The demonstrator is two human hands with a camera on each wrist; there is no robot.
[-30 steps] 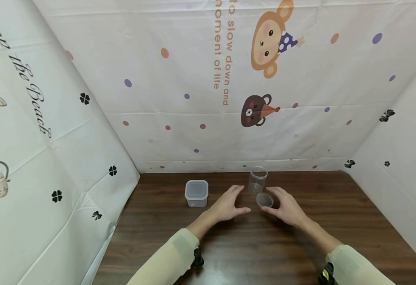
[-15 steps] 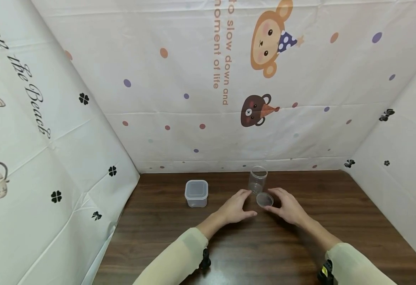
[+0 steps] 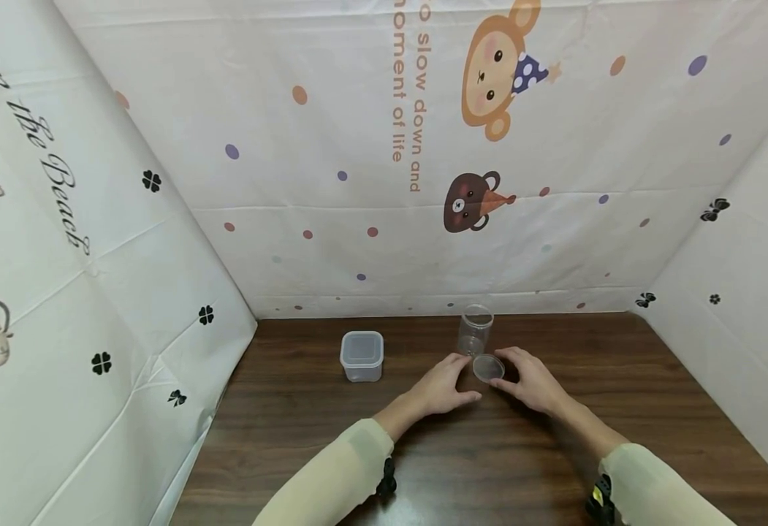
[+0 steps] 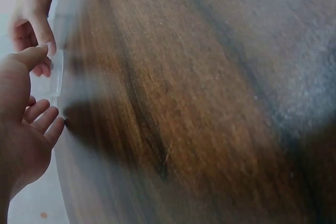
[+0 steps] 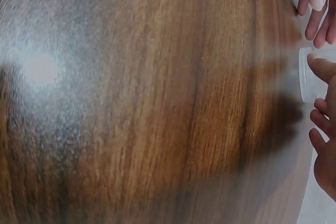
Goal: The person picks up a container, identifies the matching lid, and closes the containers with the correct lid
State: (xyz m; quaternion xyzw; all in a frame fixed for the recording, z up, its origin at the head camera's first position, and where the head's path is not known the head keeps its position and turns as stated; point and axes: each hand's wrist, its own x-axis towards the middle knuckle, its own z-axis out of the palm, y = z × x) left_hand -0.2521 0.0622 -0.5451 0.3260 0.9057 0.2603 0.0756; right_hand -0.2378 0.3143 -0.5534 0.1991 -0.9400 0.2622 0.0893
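Note:
A round, clear, shallow lid point(image 3: 488, 368) lies on the brown wooden table in front of an upright clear jar point(image 3: 476, 332). My right hand point(image 3: 531, 381) is at the lid's right side, its thumb by the near edge and its forefinger by the far edge; in the right wrist view the thumb overlaps the lid point(image 5: 305, 77), and contact is hard to tell. My left hand point(image 3: 443, 387) is left of the lid with thumb and fingers spread apart, holding nothing. Its fingertips come close to the jar's base and the lid.
A square, translucent lidded box point(image 3: 362, 356) stands on the table point(image 3: 476, 467) to the left. Printed white sheets form a back wall point(image 3: 331, 190), a left wall point(image 3: 127, 292) and a right wall point(image 3: 752, 321) around the table.
My left hand has moved right, closer to the lid and jar. My right hand has barely shifted. The lid, the jar and the box stay in place.

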